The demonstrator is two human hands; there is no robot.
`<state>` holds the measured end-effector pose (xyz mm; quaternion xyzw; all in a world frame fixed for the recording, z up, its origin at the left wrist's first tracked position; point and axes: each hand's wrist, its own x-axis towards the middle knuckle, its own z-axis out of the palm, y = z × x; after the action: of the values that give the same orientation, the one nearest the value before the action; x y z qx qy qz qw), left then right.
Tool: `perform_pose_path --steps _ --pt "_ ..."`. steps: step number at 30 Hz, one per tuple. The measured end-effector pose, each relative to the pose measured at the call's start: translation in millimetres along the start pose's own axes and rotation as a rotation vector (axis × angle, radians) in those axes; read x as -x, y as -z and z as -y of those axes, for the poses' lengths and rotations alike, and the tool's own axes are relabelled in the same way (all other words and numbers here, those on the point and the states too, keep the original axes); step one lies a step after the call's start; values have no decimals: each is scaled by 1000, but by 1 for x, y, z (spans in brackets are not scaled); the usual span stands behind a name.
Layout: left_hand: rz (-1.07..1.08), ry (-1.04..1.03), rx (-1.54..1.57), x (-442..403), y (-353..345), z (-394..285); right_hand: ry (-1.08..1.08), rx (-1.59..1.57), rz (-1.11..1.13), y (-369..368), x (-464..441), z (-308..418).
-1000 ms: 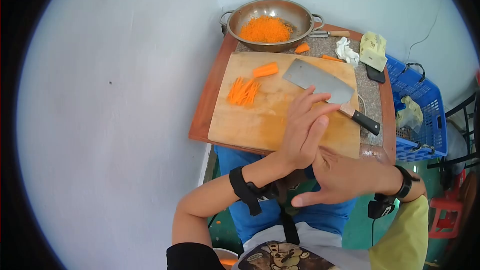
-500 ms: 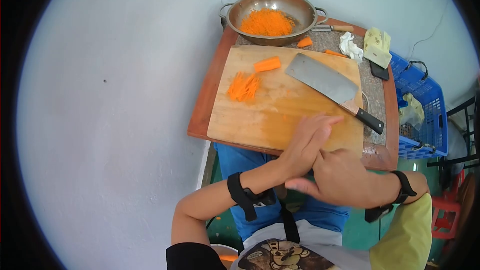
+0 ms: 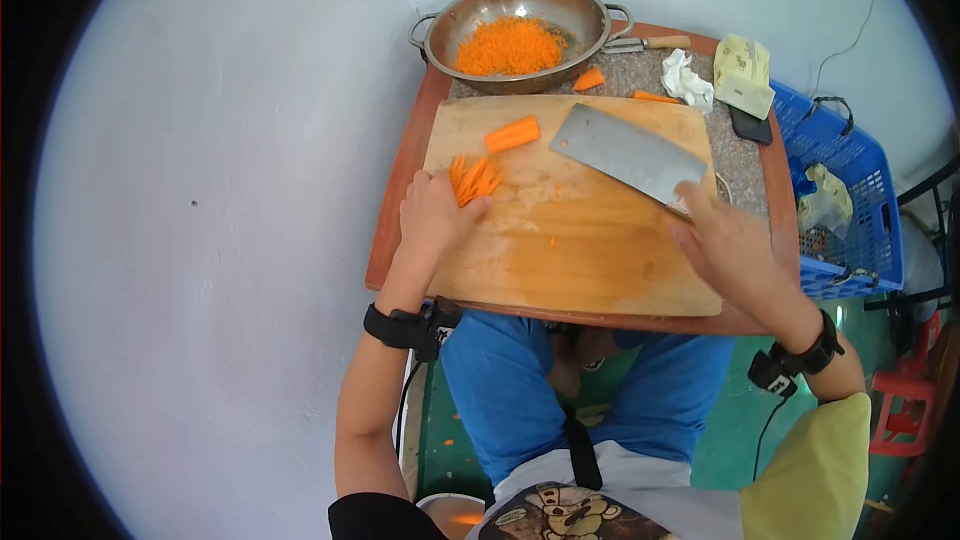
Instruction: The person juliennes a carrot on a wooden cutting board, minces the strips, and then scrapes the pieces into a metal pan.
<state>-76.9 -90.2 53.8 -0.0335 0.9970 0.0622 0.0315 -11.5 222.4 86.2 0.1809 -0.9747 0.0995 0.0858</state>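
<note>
My left hand (image 3: 436,218) is at the left side of the cutting board (image 3: 600,260), its curled fingers and thumb around the near edge of a pile of carrot strips (image 3: 476,180). Over the handle of a broad cleaver (image 3: 630,152) lies my right hand (image 3: 735,245), fingers closed around it near the heel of the blade; the handle itself is hidden. The blade rests flat on the board. A cut piece of carrot (image 3: 512,134) sits just beyond the strips.
Behind the board stands a metal pan (image 3: 590,15) with shredded carrot (image 3: 512,46). A wooden-handled tool (image 3: 650,42), carrot end (image 3: 590,79), crumpled tissue (image 3: 685,80), tissue pack (image 3: 743,75) and phone (image 3: 750,125) lie around it. A blue basket (image 3: 875,180) stands right; a wall is left.
My hands, together over the near edge of the board before, have parted. The left moved to the carrot strips, the right to the cleaver handle.
</note>
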Motion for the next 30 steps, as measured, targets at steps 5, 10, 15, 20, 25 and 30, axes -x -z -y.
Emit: perform_pose_path --steps 5,10,15,20,25,30 --pt "-149 -136 240 2 -11 -2 47 85 89 -20 -4 -47" --pt "-208 -274 272 18 -20 -9 23 -107 204 -25 -10 -53" --pt "-123 -331 352 36 -21 -34 -111 -267 175 -6 -9 -32" --pt "-105 -409 424 47 -31 -54 -270 -516 229 32 14 9" --pt "-71 -345 477 61 -24 -58 -203 -490 282 28 21 10" --pt "-62 -319 457 68 -19 -61 -188 -413 304 25 25 22"
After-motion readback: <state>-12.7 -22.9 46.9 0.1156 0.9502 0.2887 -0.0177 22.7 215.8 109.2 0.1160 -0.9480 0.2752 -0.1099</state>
